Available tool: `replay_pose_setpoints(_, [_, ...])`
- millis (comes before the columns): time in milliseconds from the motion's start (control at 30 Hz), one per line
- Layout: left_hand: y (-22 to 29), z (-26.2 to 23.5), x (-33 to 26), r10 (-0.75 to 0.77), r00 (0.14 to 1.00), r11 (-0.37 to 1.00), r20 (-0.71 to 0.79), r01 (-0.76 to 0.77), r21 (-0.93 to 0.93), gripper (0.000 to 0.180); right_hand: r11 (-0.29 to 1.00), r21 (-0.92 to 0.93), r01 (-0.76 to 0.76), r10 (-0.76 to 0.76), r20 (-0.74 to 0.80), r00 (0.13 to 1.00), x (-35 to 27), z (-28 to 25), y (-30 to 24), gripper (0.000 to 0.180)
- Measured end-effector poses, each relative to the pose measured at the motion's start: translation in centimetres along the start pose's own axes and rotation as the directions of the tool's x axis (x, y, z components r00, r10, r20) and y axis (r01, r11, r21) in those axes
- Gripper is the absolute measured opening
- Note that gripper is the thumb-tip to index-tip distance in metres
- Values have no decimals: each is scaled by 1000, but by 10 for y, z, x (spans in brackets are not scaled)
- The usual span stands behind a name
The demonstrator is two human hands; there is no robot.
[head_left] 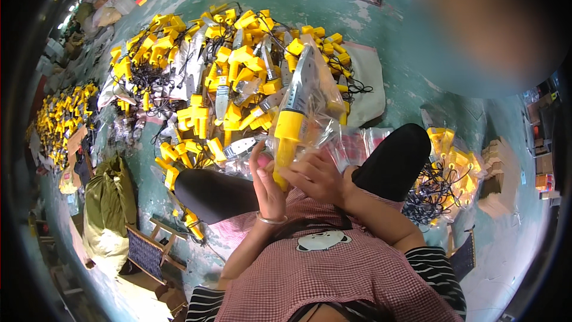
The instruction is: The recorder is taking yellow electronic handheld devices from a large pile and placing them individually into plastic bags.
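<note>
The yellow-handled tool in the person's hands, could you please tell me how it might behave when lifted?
The tool is likely stiff, since its grey blade and yellow handle run straight. The clear plastic around the blade probably flops, being thin and crumpled, and may feel slippery, judging by its sheen.

I receive a bright view: pale glare on the lower-right floor (503, 271), glints on the plastic bag (326, 90), a blurred patch upper right, edges curving into black.

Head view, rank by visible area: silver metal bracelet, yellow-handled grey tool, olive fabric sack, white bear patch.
1. Olive fabric sack
2. Yellow-handled grey tool
3. White bear patch
4. Silver bracelet
</note>
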State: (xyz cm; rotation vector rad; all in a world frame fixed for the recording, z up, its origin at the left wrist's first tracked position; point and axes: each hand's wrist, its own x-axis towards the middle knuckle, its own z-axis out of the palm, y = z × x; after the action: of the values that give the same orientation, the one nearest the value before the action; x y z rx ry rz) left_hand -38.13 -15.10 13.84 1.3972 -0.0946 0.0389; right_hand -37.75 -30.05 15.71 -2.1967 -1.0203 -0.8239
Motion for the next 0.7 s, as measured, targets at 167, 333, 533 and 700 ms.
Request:
replay_pose_setpoints(167, [22, -7, 3, -198, 979, 935, 55, 205, -290, 66, 821, -97, -562, 497, -361, 789, -26, -2, 57, 8])
replay_pose_setpoints(333, [22, -25, 11, -199, 977, 920, 79, 214, -328, 69, 784, -212, -584, 562, -158, 812, -27, 11, 49, 11])
replay_pose_setpoints(533, [3, -52, 27, 4, 986, 1000, -164, -3, 1, 81, 832, 430, -351, 151, 433, 889, -26, -4, -26, 13])
replay_pose_setpoints(700, [48, -48, 13, -124, 991, 972, 57, 133, -195, 75, 166, 574, -801, 720, 484, 497, -42, -29, 68, 24])
